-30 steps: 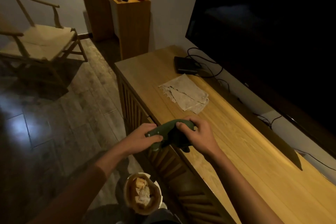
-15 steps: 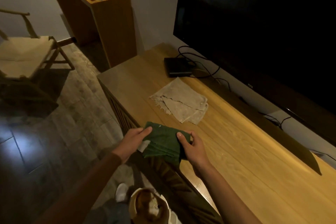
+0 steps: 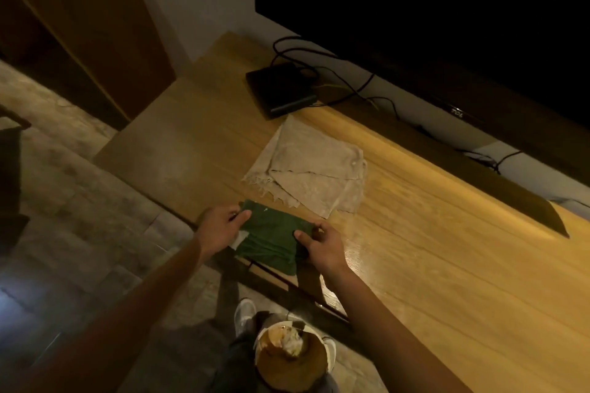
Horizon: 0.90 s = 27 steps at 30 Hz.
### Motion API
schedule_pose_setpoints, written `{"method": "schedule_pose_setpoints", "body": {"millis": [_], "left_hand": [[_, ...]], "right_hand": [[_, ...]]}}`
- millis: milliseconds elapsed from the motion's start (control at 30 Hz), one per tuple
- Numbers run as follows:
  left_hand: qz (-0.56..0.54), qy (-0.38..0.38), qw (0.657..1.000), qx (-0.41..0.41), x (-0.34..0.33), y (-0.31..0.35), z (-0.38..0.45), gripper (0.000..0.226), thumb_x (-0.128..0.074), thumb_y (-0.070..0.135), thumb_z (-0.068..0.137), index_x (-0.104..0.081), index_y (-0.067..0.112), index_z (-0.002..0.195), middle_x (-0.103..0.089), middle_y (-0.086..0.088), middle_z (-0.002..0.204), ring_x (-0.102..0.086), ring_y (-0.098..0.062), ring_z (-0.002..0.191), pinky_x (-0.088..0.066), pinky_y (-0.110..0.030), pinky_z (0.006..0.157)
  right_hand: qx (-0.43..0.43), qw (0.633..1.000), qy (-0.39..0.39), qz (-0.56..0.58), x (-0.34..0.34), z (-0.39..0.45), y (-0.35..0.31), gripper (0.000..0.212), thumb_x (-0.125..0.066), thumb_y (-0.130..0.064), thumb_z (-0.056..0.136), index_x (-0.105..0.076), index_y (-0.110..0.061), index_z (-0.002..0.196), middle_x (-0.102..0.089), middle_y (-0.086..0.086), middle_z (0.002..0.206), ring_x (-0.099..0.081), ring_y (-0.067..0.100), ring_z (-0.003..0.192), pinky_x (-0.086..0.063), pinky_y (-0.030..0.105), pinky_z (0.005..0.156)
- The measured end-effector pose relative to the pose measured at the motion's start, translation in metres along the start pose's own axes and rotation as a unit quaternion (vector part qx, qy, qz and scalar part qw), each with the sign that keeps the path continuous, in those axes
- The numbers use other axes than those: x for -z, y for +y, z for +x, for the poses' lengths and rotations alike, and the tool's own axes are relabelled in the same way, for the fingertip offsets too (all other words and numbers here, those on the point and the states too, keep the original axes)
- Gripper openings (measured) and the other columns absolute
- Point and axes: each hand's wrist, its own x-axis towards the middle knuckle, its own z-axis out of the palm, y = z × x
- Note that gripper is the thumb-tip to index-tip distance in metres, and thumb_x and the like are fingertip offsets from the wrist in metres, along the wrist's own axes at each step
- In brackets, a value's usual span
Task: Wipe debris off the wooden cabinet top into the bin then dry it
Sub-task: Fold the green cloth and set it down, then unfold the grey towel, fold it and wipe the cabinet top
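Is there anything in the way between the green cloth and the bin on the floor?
Nothing visible. The green cloth hangs over the cabinet top's front edge, and the bin stands open below it.

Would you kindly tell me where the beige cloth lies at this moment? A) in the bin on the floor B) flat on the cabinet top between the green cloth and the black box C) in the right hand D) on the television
B: the beige cloth lies flat on the cabinet top, beyond the green cloth that both hands hold and short of the black box.
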Motion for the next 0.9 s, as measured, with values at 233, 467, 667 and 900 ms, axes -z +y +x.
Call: {"method": "schedule_pose_setpoints", "body": {"millis": [233,467,667,900], "left_hand": [[0.173,0.049,0.983,-0.042,0.028,0.017,0.049,0.018,-0.064,0.035,0.089,-0.060,0.036,0.072,-0.068,0.012,0.070,-0.066,-0.013,0.070,-0.056,-0.031,0.068],[0.245,0.015,0.946,-0.212,0.012,0.089,0.081,0.032,-0.069,0.030,0.088,-0.066,0.023,0.119,-0.065,-0.003,0.116,-0.060,-0.021,0.104,-0.055,-0.040,0.086],[0.125,0.029,0.976,-0.178,-0.013,0.123,0.095,0.010,-0.072,0.013,0.089,-0.075,0.015,0.098,-0.070,0.004,0.090,-0.063,-0.003,0.077,-0.041,-0.003,0.061],[0.103,0.035,0.979,-0.175,-0.012,0.109,0.100,0.010,-0.074,0.014,0.088,-0.075,0.024,0.088,-0.063,0.024,0.075,-0.058,0.013,0.065,-0.038,0.001,0.054]], "right_hand": [[0.089,0.967,0.097,-0.217,0.030,0.035,-0.020,0.025,-0.068,-0.048,0.094,-0.068,-0.024,0.101,-0.073,-0.008,0.090,-0.070,0.011,0.085,-0.050,0.020,0.062],[0.128,0.935,0.198,-0.266,0.077,0.089,-0.060,0.040,-0.068,-0.020,0.097,-0.054,-0.017,0.135,-0.062,0.011,0.128,-0.066,0.026,0.109,-0.058,0.041,0.091],[0.133,0.927,0.174,-0.305,0.078,0.118,-0.068,0.053,-0.072,-0.015,0.093,-0.053,-0.031,0.140,-0.054,0.012,0.131,-0.064,0.024,0.102,-0.045,0.027,0.081],[0.121,0.936,0.193,-0.267,0.075,0.120,-0.060,0.047,-0.072,-0.015,0.094,-0.057,-0.025,0.137,-0.052,0.011,0.133,-0.063,0.026,0.112,-0.053,0.033,0.097]]}}
